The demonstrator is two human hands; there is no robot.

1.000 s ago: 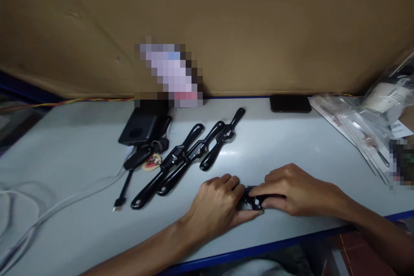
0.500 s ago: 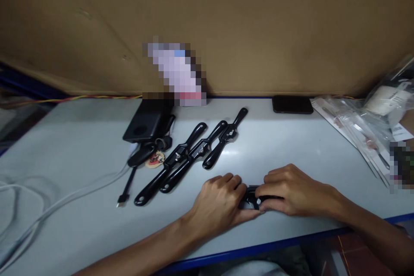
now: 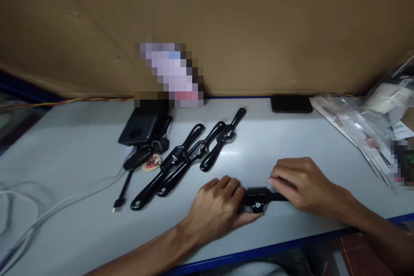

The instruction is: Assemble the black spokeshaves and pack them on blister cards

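My left hand (image 3: 216, 207) is closed around the left handle of a black spokeshave (image 3: 257, 200), its thumb along the near edge of the body. A silver screw shows on the middle of this spokeshave, and a thin blade edge at its far side. My right hand (image 3: 305, 185) is over the right handle with thumb and forefinger pinched together; whether something small is between the fingertips I cannot make out. Farther left, three more black spokeshaves lie slantwise on the table: a left one (image 3: 174, 157), a middle one (image 3: 198, 151) and a smaller right one (image 3: 226, 134).
A black box-shaped device (image 3: 140, 127), a USB cable (image 3: 124, 189) and a round tag (image 3: 152, 162) lie at left, with white cables (image 3: 64, 202). A dark phone (image 3: 291, 104) is by the back wall. Plastic-wrapped packs (image 3: 359, 129) are at right.
My right hand has lifted away from the spokeshave's middle, up and to the right, uncovering the body and screw. My left hand keeps its hold.
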